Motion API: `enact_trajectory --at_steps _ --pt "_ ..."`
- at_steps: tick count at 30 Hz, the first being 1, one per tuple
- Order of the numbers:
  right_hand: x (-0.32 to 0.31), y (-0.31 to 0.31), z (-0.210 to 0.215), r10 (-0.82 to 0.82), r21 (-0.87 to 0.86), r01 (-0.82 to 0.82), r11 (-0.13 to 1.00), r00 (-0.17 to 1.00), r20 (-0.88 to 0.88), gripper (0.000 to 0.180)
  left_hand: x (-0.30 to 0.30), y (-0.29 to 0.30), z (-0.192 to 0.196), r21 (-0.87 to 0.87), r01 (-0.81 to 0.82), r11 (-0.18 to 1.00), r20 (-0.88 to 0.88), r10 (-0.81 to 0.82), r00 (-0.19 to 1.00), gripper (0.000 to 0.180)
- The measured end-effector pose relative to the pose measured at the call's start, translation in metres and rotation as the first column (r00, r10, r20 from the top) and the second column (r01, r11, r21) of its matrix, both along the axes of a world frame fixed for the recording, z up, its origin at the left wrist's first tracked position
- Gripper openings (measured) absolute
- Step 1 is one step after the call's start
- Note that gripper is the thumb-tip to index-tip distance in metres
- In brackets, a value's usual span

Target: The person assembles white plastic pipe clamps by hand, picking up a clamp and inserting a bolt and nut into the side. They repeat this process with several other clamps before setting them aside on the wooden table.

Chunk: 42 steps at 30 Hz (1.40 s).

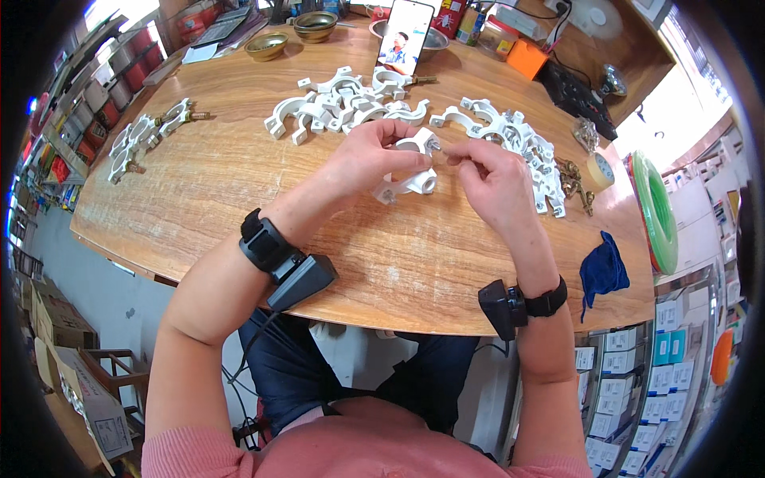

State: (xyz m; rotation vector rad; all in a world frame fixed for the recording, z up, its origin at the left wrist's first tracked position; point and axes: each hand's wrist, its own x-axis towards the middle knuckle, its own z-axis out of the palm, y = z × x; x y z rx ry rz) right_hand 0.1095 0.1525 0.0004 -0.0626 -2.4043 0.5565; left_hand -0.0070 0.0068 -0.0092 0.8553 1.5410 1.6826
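Note:
My left hand (368, 158) is closed around a white plastic pipe clamp (414, 185) held just above the wooden table. A metal screw (434, 146) shows at the clamp's upper end. Close to that screw, on its right, my right hand (496, 182) has its thumb and forefinger pinched; anything between them is too small to make out. Beyond my hands lies a heap of loose white clamp halves (343, 102), and a second heap of white clamp parts (516, 137) with metal fittings spreads to the right. Several joined clamps (142, 134) with brass-coloured bolts rest at the far left.
A lit phone (405, 38) stands upright at the back, near brass bowls (267, 46). Brass-coloured screws (572, 177), a tape roll (600, 170) and a blue pouch (603, 267) lie on the right. A green coil (653, 215) leans by the table's right edge.

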Motion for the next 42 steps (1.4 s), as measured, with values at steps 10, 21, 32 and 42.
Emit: enact_trajectory --at_steps 10,21,32,42 --pt "-0.002 -0.013 0.005 0.025 -0.123 -0.026 0.992 1.0 -0.009 0.022 -0.001 -0.003 -0.002 0.02 -0.007 1.0 0.028 0.006 1.0 0.033" --pt "-0.004 -0.01 -0.001 0.101 -0.031 -0.104 0.994 0.992 -0.073 0.019 -0.001 -0.003 0.002 -0.012 0.064 0.998 0.064 -0.063 0.996 0.034" --pt "-0.001 -0.011 0.006 0.094 0.013 -0.094 0.995 0.995 -0.026 0.014 -0.003 -0.002 -0.004 0.024 0.149 0.989 0.085 -0.151 0.985 0.036" --pt "-0.004 -0.007 0.004 0.101 -0.338 -0.132 0.932 0.989 -0.108 0.014 0.003 -0.001 -0.003 0.26 0.043 0.965 0.203 -0.098 0.974 0.026"
